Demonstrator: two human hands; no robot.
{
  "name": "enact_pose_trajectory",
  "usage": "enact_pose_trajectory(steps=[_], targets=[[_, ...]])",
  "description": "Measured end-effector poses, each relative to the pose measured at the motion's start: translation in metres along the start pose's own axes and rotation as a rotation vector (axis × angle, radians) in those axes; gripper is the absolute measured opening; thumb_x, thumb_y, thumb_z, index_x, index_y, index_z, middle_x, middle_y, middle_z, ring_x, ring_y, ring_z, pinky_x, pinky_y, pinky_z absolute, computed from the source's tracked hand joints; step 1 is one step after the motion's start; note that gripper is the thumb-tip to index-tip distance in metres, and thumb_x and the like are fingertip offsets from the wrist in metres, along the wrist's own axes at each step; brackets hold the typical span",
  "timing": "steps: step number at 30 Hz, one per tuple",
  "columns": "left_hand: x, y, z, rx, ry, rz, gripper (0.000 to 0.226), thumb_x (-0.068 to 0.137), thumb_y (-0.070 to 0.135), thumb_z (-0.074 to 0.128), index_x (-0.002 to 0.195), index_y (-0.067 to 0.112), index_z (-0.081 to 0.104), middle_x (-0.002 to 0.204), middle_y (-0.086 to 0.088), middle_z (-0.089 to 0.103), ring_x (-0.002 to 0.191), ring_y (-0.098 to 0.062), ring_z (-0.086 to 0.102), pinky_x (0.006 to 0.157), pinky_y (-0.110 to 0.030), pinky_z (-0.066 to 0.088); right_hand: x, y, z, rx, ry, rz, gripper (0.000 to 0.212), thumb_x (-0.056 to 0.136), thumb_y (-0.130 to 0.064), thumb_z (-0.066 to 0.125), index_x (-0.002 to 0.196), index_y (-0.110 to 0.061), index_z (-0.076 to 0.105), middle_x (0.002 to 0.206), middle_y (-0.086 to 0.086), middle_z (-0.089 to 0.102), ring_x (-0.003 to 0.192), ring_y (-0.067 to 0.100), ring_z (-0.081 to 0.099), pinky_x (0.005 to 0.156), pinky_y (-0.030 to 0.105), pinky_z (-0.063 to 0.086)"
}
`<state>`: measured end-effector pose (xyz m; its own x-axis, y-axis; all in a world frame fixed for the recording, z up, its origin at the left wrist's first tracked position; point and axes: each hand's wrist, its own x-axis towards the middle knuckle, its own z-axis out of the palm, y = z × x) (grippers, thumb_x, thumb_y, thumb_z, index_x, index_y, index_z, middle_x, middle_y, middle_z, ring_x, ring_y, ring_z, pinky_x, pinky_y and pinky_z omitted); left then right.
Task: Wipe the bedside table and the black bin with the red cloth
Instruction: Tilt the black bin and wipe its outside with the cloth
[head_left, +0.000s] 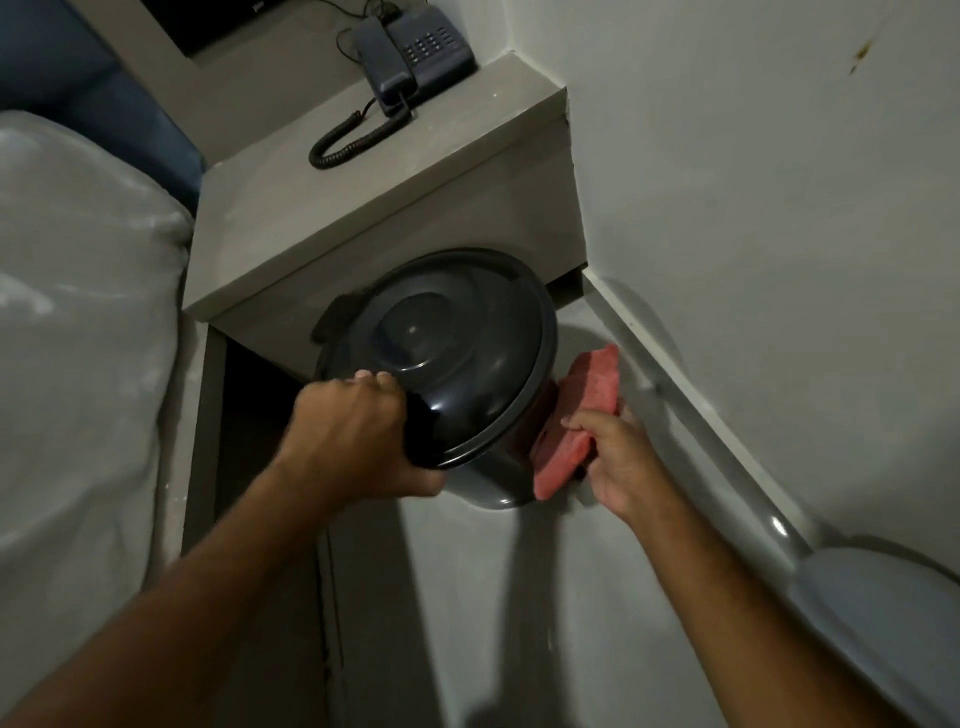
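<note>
Red cloth (576, 421), folded, pinched in the right hand (618, 462) and pressed flat to the right side wall of the black bin (457, 374). Left hand (358, 431) is closed on the lid rim, steadying the bin on the floor against the front of the bench (291, 218) (phone (415, 57) at its back). Bin step in hand. Next, probably: sweep the cloth around the wall while the left hand turns the bin.

Black bin (457, 358) glossy smooth plastic; red cloth (576, 421) soft, matt.
</note>
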<state>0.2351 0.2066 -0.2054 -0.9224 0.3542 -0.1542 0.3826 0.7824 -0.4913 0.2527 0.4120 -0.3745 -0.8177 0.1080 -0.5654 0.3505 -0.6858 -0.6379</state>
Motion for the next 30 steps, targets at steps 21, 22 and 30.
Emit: enact_pose_trajectory(steps=[21, 22, 30], targets=[[0.010, -0.015, 0.012, -0.767, 0.143, -0.011, 0.115, 0.054, 0.043, 0.073, 0.153, 0.012, 0.023, 0.160, -0.011, 0.026, 0.143, -0.011, 0.012, 0.118, -0.040, 0.017, -0.026, -0.042, 0.044, -0.166, -0.392, -0.413, 0.044, 0.104, -0.024, 0.043, 0.145, -0.008, 0.049, 0.148, 0.006, 0.054, 0.126, 0.004, 0.060, 0.105, 0.020, 0.047], [0.010, -0.018, 0.012, -0.796, 0.161, -0.011, 0.113, 0.055, 0.040, 0.073, 0.152, 0.009, 0.025, 0.159, -0.013, 0.030, 0.139, -0.007, 0.014, 0.116, -0.033, 0.016, -0.029, -0.049, 0.060, -0.161, -0.418, -0.486, 0.048, 0.105, -0.025, 0.040, 0.146, 0.000, 0.045, 0.151, 0.011, 0.050, 0.130, 0.005, 0.057, 0.100, 0.012, 0.046], [0.007, -0.025, 0.020, -0.935, 0.122, -0.094, 0.119, 0.046, 0.045, 0.068, 0.152, 0.013, 0.026, 0.159, -0.006, 0.030, 0.147, -0.018, 0.019, 0.118, -0.043, 0.025, -0.016, 0.037, 0.067, -0.866, -0.064, -0.768, 0.070, 0.094, -0.064, 0.025, 0.154, -0.048, -0.007, 0.171, 0.000, 0.012, 0.157, 0.025, 0.008, 0.125, 0.051, 0.009]])
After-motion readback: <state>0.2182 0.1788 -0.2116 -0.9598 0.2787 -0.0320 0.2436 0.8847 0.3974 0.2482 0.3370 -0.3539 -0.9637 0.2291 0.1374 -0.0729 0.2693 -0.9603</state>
